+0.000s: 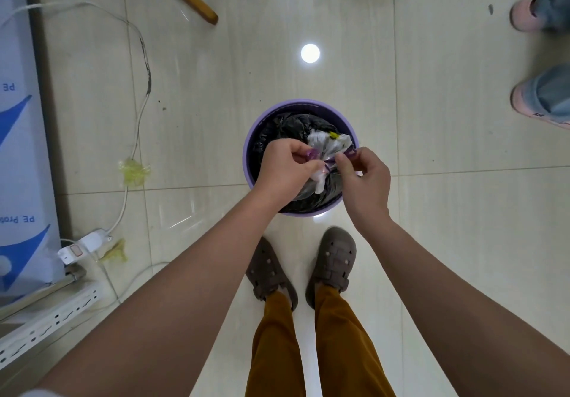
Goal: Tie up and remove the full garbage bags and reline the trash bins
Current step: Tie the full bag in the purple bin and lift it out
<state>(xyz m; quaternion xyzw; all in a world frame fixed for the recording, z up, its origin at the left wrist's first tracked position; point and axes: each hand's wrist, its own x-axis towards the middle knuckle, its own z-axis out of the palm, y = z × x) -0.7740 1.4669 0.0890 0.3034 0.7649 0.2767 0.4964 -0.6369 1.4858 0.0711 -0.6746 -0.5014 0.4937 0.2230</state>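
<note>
Pinching purple drawstring (330,162): L hand (285,166), R hand (365,173).

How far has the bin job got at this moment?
Done: the bag is gathered at its neck. In hand: the left hand and right hand each pinch an end of the purple drawstring, tying it. Left: the bag sits inside the purple bin, so lifting it out and relining remain.

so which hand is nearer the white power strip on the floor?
Left. The left hand sits on the white power strip's side of the purple bin; the right hand is beyond it.
</note>
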